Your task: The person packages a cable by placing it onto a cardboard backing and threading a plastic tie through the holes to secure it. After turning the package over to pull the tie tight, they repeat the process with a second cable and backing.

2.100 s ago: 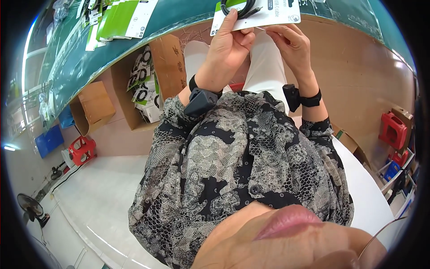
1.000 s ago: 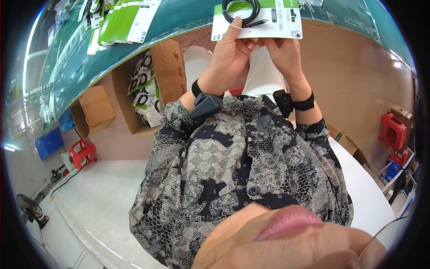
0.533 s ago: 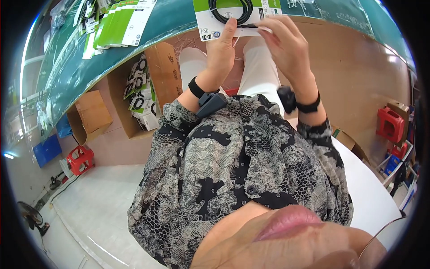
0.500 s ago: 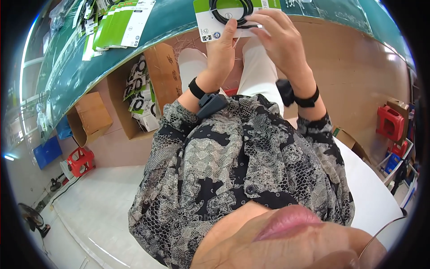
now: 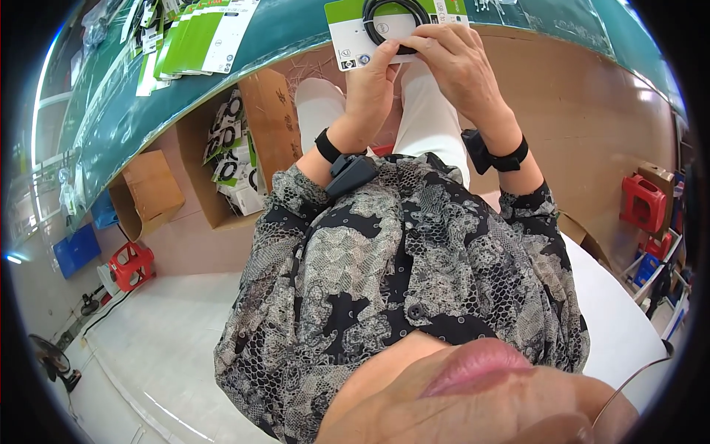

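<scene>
A white and green packaging card (image 5: pixel 346 38) is held up at the near edge of the green-covered table. A coiled black cable (image 5: pixel 375 34) lies against its face, with a pale tie around the coil's left side. My left hand (image 5: pixel 370 92) grips the card's lower edge, thumb pressed over the front near the bottom of the coil. From the right, my right hand (image 5: pixel 464 74) has its fingers closed on the lower part of the cable, its fingertips beside my left thumb. The cable end is hidden under those fingers.
Overlapping green and white cards (image 5: pixel 207 37) lie on the table (image 5: pixel 288 29) at far left. Below, an open cardboard box (image 5: pixel 270 111) holds several carded cables (image 5: pixel 233 140). A smaller carton (image 5: pixel 154 189) stands left of it. Red stools (image 5: pixel 133 265) are at both sides.
My right fingers have come down onto the cable and closed, covering the cable end that showed before. The card has shifted slightly to the right.
</scene>
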A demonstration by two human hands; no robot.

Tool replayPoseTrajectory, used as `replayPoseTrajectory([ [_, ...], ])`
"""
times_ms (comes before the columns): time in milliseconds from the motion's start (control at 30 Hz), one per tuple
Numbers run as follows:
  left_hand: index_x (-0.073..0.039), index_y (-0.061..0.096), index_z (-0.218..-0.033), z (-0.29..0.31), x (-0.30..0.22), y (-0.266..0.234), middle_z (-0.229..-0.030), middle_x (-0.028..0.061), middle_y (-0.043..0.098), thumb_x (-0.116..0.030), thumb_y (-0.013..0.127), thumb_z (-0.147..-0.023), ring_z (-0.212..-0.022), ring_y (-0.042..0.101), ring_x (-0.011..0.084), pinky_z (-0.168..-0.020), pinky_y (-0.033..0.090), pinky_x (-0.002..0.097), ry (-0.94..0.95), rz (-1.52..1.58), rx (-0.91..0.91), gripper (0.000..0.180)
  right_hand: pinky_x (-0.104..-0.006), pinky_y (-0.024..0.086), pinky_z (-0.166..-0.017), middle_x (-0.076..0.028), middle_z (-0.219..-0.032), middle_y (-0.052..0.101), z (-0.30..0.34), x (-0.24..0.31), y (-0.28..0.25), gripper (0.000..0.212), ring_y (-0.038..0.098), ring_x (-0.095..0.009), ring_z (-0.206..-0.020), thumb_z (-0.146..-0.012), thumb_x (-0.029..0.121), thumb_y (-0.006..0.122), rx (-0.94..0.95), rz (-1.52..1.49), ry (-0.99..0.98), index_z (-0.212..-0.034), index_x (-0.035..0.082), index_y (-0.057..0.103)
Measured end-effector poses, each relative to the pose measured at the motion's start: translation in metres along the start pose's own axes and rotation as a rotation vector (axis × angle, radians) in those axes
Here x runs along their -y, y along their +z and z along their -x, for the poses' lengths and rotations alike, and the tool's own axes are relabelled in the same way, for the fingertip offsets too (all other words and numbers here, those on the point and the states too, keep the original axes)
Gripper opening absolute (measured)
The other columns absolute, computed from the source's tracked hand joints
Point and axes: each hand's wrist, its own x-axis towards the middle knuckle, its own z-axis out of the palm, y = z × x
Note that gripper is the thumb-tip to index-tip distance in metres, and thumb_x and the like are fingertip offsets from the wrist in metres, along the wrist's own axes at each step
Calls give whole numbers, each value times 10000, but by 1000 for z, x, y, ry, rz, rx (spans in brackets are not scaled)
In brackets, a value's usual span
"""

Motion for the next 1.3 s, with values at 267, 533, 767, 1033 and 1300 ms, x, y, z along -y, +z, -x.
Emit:
replayPoseTrajectory([
  [267, -68, 495, -1188, 2, -7, 6, -1089, 47, 586, -21, 590, -874, -1004, 590, 152, -892, 486, 289, -19, 22, -81, 331, -336, 390, -868, -43, -1012, 598, 20, 8, 7, 293, 529, -234, -976, -729, 83, 735, -343, -202, 261, -1005, 105, 639],
  [533, -129, 558, -1115, 10, -8, 15, -1056, -22, 609, -139, 631, -879, -1004, 565, 96, -957, 402, 308, -12, -44, -15, 247, -328, 361, -848, -13, -952, 595, 25, 6, 7, 162, 530, -222, -941, -744, 88, 724, -251, -57, 269, -894, 119, 672],
  [767, -85, 536, -1141, 8, -3, 8, -1087, 22, 597, -98, 600, -887, -1003, 588, 138, -942, 453, 318, -56, -33, -15, 262, -382, 394, -813, -63, -911, 607, 12, 10, -1, 82, 541, -265, -912, -758, 147, 666, -86, -142, 563, -774, 68, 653],
  [1033, -74, 531, -1151, 3, 5, -1, -1057, 45, 615, -62, 580, -883, -964, 607, 162, -858, 506, 331, -128, 2, -76, 274, -427, 377, -792, -94, -878, 571, 17, -1, 14, 172, 497, -313, -924, -764, 197, 651, 17, -246, 697, -699, 42, 615],
  [1300, -66, 542, -1141, -1, 11, -10, -1055, 51, 612, -64, 566, -894, -957, 605, 159, -860, 505, 330, -238, 59, -132, 249, -438, 366, -842, -89, -899, 574, 13, 1, 4, 114, 503, -300, -951, -771, 181, 644, 119, -152, 645, -734, 74, 627],
])
